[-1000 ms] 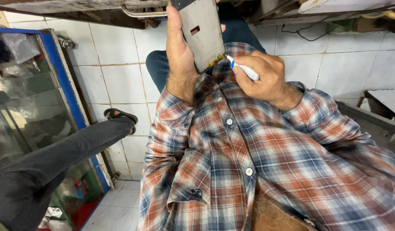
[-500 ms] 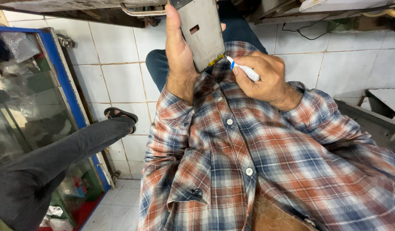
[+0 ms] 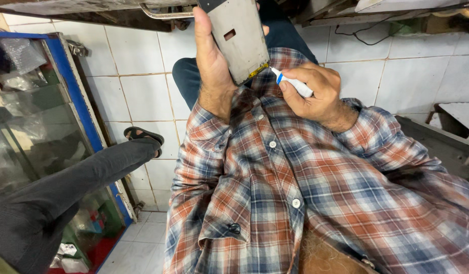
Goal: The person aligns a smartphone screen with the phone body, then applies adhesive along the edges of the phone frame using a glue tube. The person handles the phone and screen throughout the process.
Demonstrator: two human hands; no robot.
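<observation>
My left hand (image 3: pixel 212 61) grips a grey metal phone frame (image 3: pixel 236 36) upright, its back toward me, with a small rectangular cut-out near the top. My right hand (image 3: pixel 315 94) holds a small white tube with a blue collar (image 3: pixel 293 83). The tube's tip touches the frame's lower right corner, where a thin yellow strip shows. Both forearms wear a red, blue and white plaid shirt (image 3: pixel 305 187), which fills the lower middle of the view.
Another person's leg in dark trousers (image 3: pixel 67 185) stretches in from the left, ending in a black sandal (image 3: pixel 143 136). A blue-framed glass cabinet (image 3: pixel 67 91) stands at left. White floor tiles (image 3: pixel 128 81) lie below. A grey ledge (image 3: pixel 437 139) sits at right.
The phone frame and both hands have shifted very slightly; the tube tip stays at the frame's lower corner. Nothing else moved.
</observation>
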